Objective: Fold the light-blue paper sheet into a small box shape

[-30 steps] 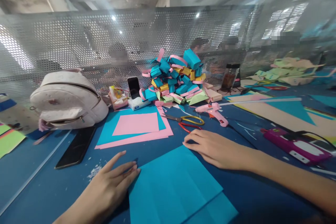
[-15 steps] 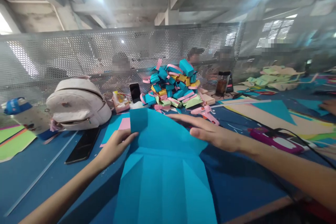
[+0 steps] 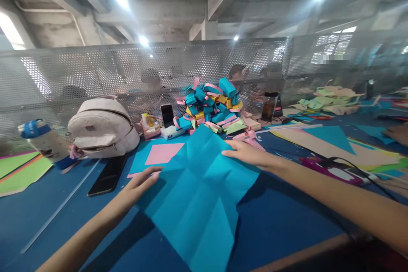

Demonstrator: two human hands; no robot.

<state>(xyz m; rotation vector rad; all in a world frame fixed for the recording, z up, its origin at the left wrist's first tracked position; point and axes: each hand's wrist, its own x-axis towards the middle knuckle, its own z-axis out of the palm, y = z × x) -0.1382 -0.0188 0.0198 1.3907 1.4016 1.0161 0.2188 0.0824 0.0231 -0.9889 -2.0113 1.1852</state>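
A creased sheet of blue paper (image 3: 204, 195) is spread in front of me, turned at a slant, with fold lines across it. At its left edge my left hand (image 3: 144, 182) pinches the paper, fingers closed on the rim. On the upper right, my right hand (image 3: 244, 153) holds another edge, thumb on top and the other fingers partly hidden behind. Beyond the sheet lies a pink glue gun (image 3: 250, 138), partly covered by my right hand. Under the left side, a pink paper rectangle (image 3: 164, 154) rests on flat blue paper.
Behind the sheet rises a pile of folded paper pieces (image 3: 212, 108). A white backpack (image 3: 103, 129), a bottle (image 3: 46, 142) and a black phone (image 3: 107, 176) stand or lie left. Right are a purple device (image 3: 331, 171) with a cable, paper sheets and another person's hand (image 3: 398, 132).
The blue sheet has turned at a slant and its upper part has opened out. My left hand has moved slightly down; my right hand has shifted slightly left and up.
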